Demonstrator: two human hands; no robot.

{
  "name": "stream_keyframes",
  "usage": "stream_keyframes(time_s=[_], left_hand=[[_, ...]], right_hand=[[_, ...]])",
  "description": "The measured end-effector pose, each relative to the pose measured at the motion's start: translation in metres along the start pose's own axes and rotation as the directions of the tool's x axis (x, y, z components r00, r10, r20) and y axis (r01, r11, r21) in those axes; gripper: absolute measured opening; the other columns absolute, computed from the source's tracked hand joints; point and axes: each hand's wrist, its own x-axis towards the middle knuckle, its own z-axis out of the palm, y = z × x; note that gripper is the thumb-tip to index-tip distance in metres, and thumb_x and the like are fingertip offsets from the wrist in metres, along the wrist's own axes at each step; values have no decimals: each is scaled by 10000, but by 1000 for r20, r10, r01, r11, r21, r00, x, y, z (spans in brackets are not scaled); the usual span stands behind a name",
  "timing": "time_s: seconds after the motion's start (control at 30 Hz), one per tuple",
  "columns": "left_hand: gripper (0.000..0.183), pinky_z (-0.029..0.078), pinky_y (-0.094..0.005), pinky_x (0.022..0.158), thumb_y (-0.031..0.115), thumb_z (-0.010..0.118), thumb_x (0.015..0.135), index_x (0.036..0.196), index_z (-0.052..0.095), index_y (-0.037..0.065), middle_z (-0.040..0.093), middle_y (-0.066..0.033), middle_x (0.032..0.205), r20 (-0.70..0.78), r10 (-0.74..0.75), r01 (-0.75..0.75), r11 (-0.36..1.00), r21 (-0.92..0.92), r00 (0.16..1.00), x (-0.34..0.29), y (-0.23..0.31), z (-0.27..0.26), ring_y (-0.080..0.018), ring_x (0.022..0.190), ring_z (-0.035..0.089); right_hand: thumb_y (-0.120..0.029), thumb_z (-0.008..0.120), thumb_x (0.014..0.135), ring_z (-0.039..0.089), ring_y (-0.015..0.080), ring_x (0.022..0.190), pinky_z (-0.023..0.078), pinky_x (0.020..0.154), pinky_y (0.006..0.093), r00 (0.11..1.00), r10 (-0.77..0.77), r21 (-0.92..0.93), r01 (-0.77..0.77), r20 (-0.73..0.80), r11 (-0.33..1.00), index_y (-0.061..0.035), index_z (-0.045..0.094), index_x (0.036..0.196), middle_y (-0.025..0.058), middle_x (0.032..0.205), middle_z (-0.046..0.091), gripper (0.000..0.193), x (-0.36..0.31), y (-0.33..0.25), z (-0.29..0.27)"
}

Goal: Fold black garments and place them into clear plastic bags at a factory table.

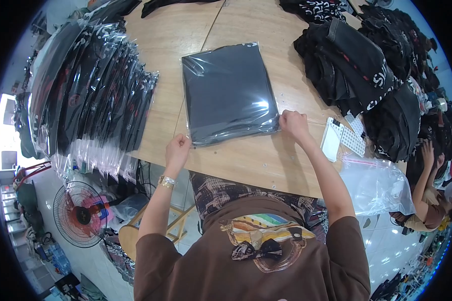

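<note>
A folded black garment (228, 93) lies flat inside a clear plastic bag (236, 134) on the wooden table in front of me. My left hand (178, 150) is closed in a pinch at the bag's near left corner. At the near right corner, my right hand (293, 124) has its fingers curled and closed on the bag's edge. The plastic looks fairly smooth over the garment, with light glinting off its right side and upper left corner. Exactly how much plastic each hand grips is hidden by the fingers.
On the left, a long stack of bagged black garments (93, 90) overhangs the table edge (246, 173). Loose black garments (354, 62) are heaped at the right. Near them lie sticker sheets (332, 139) and empty clear bags (376, 185). A floor fan (80, 214) stands lower left. Another person's arm (427, 173) shows far right.
</note>
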Motion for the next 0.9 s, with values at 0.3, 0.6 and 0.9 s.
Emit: stream_keyframes(time_s=[0.3, 0.6, 0.9], left_hand=[[200, 455, -357, 608, 223, 619, 708, 711, 545, 38, 583, -88, 645, -71, -81, 94, 975, 200, 994, 0, 15, -2, -243, 634, 591], [259, 483, -400, 708, 74, 622, 688, 909, 516, -9, 580, -152, 788, 173, -309, 353, 844, -403, 935, 2, 8, -17, -344, 773, 598], [439, 342, -385, 947, 130, 601, 788, 1171, 436, -5, 457, -205, 1135, -484, 341, -243, 936, 254, 806, -14, 14, 32, -331, 1108, 419]], right_hand=[[-281, 530, 743, 611, 356, 766, 495, 723, 408, 970, 241, -18, -242, -40, 970, -24, 639, 815, 209, 756, 623, 288, -1, -5, -11], [-374, 562, 778, 639, 295, 734, 494, 689, 380, 901, 397, 606, -417, 175, 677, 4, 618, 861, 180, 778, 646, 391, 37, 24, 5], [-257, 661, 661, 593, 218, 614, 462, 588, 315, 960, 226, 565, -281, 166, 776, 3, 633, 689, 126, 670, 619, 263, 128, -2, -23]])
